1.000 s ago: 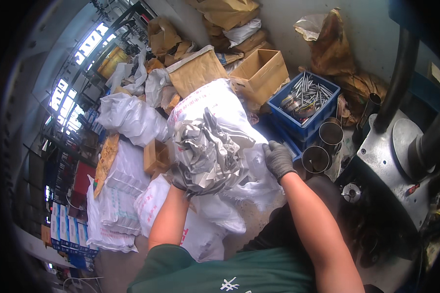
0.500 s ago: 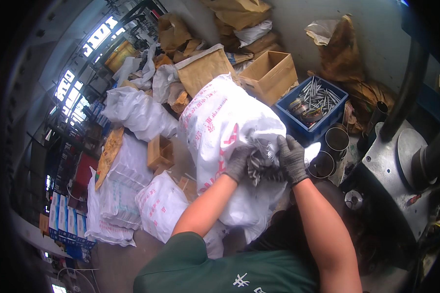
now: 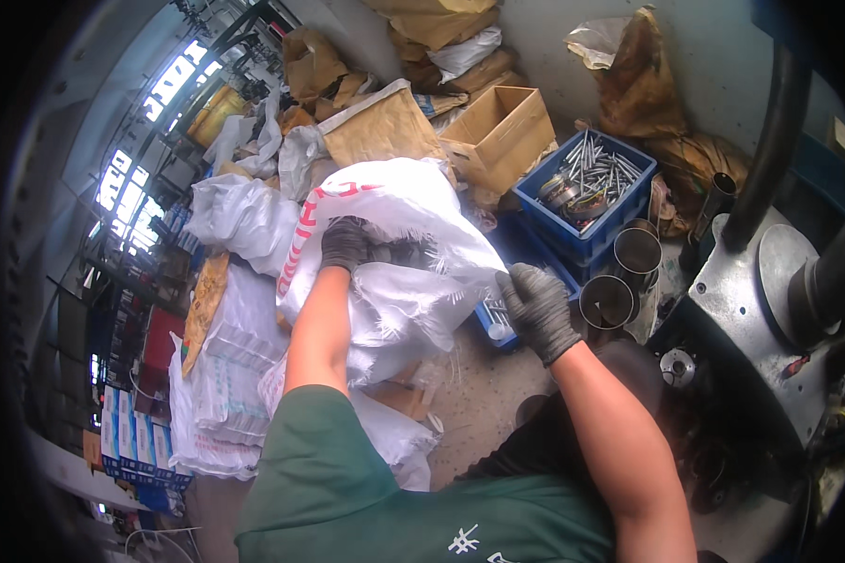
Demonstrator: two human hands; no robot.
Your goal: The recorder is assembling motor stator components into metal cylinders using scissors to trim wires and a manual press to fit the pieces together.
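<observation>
A white woven sack (image 3: 413,296) with red print is in front of me, its frayed mouth spread open toward me. My left hand (image 3: 345,244), in a dark grey knit glove, reaches into that mouth; its fingertips are hidden in shadow. Something dark grey shows beside the fingers inside, too dim to name. My right hand (image 3: 541,310), gloved alike, is closed at the sack's right corner, pinching the edge of the fabric between thumb and fingers.
Blue bins (image 3: 587,235) with metal rods stand beyond my right hand, near metal tubes (image 3: 606,302). Behind the sack is a wooden box (image 3: 498,141). A machine (image 3: 779,319) with a metal plate stands at right. Packed white sacks (image 3: 230,385) lie at left.
The sack's bunched mouth has been spread open. My left hand has moved left and up into it; my right hand has shifted slightly left and down, holding the edge.
</observation>
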